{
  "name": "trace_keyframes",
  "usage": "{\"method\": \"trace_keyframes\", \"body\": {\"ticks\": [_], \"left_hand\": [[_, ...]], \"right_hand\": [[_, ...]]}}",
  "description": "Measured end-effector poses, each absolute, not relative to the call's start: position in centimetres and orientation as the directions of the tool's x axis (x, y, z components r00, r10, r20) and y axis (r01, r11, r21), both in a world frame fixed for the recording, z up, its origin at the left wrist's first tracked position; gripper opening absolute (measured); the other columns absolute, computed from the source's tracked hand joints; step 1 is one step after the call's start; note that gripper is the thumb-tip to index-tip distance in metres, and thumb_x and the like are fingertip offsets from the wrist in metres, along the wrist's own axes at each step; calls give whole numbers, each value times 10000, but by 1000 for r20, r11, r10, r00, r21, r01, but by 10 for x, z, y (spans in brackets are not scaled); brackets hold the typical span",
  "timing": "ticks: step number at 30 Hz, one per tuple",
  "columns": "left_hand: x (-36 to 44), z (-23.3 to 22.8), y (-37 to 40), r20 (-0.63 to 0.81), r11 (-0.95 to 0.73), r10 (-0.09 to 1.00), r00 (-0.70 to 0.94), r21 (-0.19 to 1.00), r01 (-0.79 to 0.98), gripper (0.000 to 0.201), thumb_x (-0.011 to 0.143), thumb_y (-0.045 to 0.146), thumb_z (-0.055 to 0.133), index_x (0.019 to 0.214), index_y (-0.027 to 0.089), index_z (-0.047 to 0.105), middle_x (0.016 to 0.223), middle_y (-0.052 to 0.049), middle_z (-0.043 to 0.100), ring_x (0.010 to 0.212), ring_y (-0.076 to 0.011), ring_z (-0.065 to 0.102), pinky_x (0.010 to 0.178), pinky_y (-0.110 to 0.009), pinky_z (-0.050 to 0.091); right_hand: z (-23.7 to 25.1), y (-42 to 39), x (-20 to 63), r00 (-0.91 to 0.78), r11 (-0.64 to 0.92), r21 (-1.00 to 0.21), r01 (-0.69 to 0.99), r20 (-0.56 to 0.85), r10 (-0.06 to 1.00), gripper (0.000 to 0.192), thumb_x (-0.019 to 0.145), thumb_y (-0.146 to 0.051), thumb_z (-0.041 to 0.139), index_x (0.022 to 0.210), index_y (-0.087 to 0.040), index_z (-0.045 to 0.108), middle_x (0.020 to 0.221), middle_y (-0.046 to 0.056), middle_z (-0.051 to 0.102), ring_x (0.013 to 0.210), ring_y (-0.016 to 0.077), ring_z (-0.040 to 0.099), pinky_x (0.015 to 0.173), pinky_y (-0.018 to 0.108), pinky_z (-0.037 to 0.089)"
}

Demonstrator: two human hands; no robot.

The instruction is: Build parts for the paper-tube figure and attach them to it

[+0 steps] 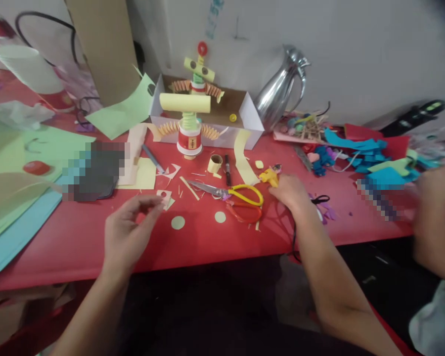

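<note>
My left hand is over the front of the red table, thumb and forefinger pinched together. A small pale paper scrap with a round hole is right at those fingertips; whether they hold it I cannot tell. My right hand is closed round a yellow glue gun, its black cord hanging over the table edge. Between the hands lie scissors with yellow and red handles, blades open. Two pale paper discs lie nearer me. Behind stands a paper-cup figure with folded paper arms and a rolled yellow paper head.
A white box stands behind the figure, with a second paper figure by it. A metal jug leans near the wall. Paper sheets cover the left side. At right, another person's hand is near blue paper scraps.
</note>
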State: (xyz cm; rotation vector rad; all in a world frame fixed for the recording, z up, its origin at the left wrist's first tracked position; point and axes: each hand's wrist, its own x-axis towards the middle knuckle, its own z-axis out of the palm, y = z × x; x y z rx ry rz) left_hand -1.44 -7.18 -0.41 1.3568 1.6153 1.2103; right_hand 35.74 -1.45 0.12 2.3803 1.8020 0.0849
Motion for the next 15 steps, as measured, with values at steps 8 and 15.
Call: {"method": "trace_keyframes", "body": {"ticks": [8, 15], "left_hand": [[2, -23, -93, -24, 57, 995, -101, 940, 335, 275, 767, 319, 734, 1017, 232, 660, 813, -21, 703, 755, -181, 653, 706, -296, 476], [-7, -20, -118, 291, -172, 940, -179, 856, 488, 227, 762, 149, 718, 950, 277, 725, 874, -24, 718, 844, -207, 634, 862, -334, 464]], "right_hand": [[3, -16, 359, 338, -348, 56, 936, 135, 931, 563, 756, -242, 666, 1210, 59, 522, 1127, 301, 592, 1096, 331, 510, 843, 343, 419], [27, -41, 367, 423, -376, -196, 906, 480, 769, 444, 770, -245, 627, 1165, -50, 568, 1118, 254, 624, 1006, 303, 576, 806, 394, 445]]}}
